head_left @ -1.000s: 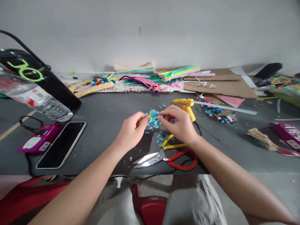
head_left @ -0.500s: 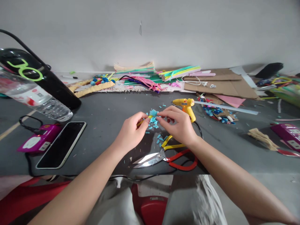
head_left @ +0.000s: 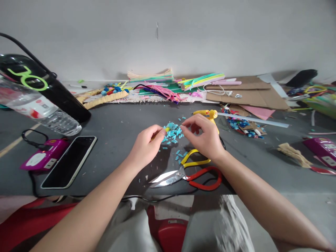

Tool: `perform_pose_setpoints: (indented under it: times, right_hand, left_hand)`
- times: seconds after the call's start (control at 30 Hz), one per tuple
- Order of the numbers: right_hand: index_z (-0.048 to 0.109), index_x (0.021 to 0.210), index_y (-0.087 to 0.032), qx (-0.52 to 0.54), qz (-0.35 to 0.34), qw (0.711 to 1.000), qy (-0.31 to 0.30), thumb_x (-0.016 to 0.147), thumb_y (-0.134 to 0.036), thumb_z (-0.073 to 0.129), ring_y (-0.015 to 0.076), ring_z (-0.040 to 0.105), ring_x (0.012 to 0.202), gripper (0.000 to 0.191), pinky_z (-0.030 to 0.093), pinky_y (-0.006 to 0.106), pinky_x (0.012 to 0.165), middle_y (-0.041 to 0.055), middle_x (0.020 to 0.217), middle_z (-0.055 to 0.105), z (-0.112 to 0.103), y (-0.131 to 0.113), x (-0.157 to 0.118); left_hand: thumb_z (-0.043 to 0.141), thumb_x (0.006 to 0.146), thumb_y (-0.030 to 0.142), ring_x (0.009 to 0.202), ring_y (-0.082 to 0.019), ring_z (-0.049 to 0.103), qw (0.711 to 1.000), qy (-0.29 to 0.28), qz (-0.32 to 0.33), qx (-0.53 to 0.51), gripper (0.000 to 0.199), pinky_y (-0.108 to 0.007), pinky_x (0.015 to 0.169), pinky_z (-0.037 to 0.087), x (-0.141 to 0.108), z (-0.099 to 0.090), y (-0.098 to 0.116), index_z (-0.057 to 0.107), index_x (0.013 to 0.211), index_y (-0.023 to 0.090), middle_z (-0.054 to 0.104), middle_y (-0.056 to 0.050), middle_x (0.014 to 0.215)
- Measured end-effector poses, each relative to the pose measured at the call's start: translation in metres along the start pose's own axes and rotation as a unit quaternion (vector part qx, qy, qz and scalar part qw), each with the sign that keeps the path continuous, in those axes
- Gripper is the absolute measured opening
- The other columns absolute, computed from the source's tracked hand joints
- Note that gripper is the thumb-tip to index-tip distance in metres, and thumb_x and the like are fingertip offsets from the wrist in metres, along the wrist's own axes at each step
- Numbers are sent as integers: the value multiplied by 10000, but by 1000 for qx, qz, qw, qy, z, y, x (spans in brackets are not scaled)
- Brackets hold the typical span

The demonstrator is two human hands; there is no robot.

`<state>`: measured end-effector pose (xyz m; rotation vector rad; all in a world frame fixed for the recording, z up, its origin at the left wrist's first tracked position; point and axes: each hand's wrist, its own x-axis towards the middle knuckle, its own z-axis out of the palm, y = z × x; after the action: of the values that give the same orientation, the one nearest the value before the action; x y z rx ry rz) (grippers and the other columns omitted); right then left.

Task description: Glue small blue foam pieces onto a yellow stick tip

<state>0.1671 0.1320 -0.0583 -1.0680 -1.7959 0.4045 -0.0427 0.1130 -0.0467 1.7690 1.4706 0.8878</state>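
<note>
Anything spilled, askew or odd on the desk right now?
Yes. Small blue bits lie scattered between the left hand and right hand. The scissors lie open near the table edge. A water bottle lies tipped over on the left.

A dark grey table [head_left: 115, 122] carries scissors [head_left: 183, 173] near its front edge, a scatter of turquoise paper bits [head_left: 172, 134], a yellow glue gun [head_left: 208, 115], a phone [head_left: 69, 161], a magenta box [head_left: 42, 157], a lying water bottle [head_left: 39, 112] and cardboard sheets [head_left: 249, 94] along the wall.
</note>
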Motion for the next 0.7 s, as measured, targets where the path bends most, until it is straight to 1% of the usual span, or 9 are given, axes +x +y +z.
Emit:
perform_pose_setpoints:
  times: [0.13, 0.23, 0.3, 0.37, 0.4, 0.5, 0.6, 0.63, 0.7]
  right_hand:
    - [571, 837, -200, 33, 52, 997, -53, 890, -294, 673, 119, 513, 629, 148, 445, 277, 605, -8, 748, 597, -2, 7, 3]
    - [595, 832, -194, 68, 77, 982, -156, 914, -365, 652, 118, 521, 617, 198, 431, 261, 576, -11, 710, 603, -11, 11, 3]
    - [616, 799, -189, 87, 102, 964, -230, 928, -451, 624, 117, 514, 580, 292, 416, 257, 538, -10, 666, 608, -21, 12, 1]
    - [591, 700, -191, 68, 126, 951, -274, 937, -548, 577, 108, 465, 519, 429, 371, 254, 490, -21, 579, 559, -36, 15, -4]
    - [542, 625, -193, 32, 135, 952, -273, 932, -592, 560, 101, 418, 495, 503, 332, 255, 472, -29, 534, 508, -44, 16, -7]
    - [381, 512, -199, -157, 181, 951, -198, 902, -715, 494, 101, 336, 458, 657, 248, 277, 466, -20, 460, 405, -69, 27, -17]
    - [501, 595, -216, -367, 226, 893, -129, 813, -825, 489, 168, 461, 500, 647, 254, 295, 500, 40, 554, 568, -86, 42, -19]
    - [569, 679, -220, -398, 227, 881, -120, 795, -840, 490, 206, 530, 559, 636, 272, 299, 517, 64, 643, 638, -89, 47, -17]
    - [654, 860, -218, -412, 212, 877, -130, 792, -838, 486, 271, 630, 723, 645, 314, 311, 554, 103, 845, 717, -88, 57, -10]
  left_hand:
    - [489, 970, 487, 604, -128, 428, 1000, 4, 2, 8, 362, -247, 546, 316, 1, -2, -2, 614, 808, 189, 490, 18, 659]
    - [473, 976, 500, 600, -126, 425, 1000, 5, -10, 5, 371, -245, 552, 326, 3, -3, -4, 605, 821, 189, 494, 19, 666]
    - [454, 981, 512, 591, -126, 435, 1000, 8, -20, 8, 389, -245, 545, 333, 5, -3, -6, 628, 860, 186, 522, 12, 686]
    - [430, 987, 522, 573, -126, 438, 1000, 10, -24, 17, 417, -247, 534, 332, 6, -4, -7, 652, 893, 182, 546, 3, 705]
    - [422, 989, 523, 565, -126, 435, 999, 10, -23, 21, 426, -247, 529, 328, 6, -4, -8, 659, 900, 181, 547, 2, 705]
    - [414, 989, 518, 547, -130, 422, 999, 13, -18, 24, 435, -249, 521, 318, 7, -4, -8, 672, 907, 178, 521, 8, 672]
    - [420, 987, 518, 531, -135, 401, 999, 16, -16, 27, 435, -254, 520, 306, 6, -4, -6, 685, 920, 180, 485, 21, 614]
    - [426, 985, 521, 527, -135, 394, 999, 15, -16, 28, 433, -256, 521, 302, 6, -4, -5, 687, 921, 182, 471, 27, 597]
    - [447, 978, 524, 525, -133, 390, 999, 10, -15, 30, 422, -259, 522, 299, 5, -4, -4, 688, 914, 183, 442, 37, 574]
